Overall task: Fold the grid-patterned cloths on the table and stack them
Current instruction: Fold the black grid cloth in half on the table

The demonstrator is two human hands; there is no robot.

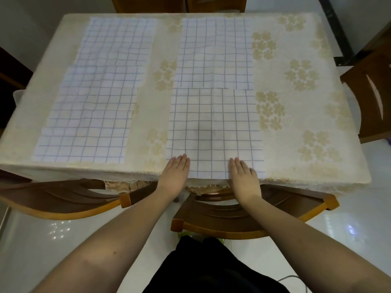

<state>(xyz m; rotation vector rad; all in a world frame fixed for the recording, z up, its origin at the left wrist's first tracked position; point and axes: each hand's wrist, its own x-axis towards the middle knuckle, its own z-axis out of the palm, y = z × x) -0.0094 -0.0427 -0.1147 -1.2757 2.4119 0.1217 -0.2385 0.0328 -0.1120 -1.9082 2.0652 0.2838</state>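
Several white cloths with a blue grid lie flat on the table (296, 127). The nearest cloth (213, 132) reaches the table's front edge. My left hand (175, 172) lies flat on its near left corner, fingers straight. My right hand (243, 174) presses flat on its near right part. Behind it lies a second cloth (215, 53). On the left, a near cloth (88, 123) overlaps a far cloth (120, 41).
The table wears a cream cover with pale flower prints. Wooden chairs stand at the near edge (232, 214), at near left (59, 199), at right (372, 96) and behind the table (179, 4). The floor is glossy white.
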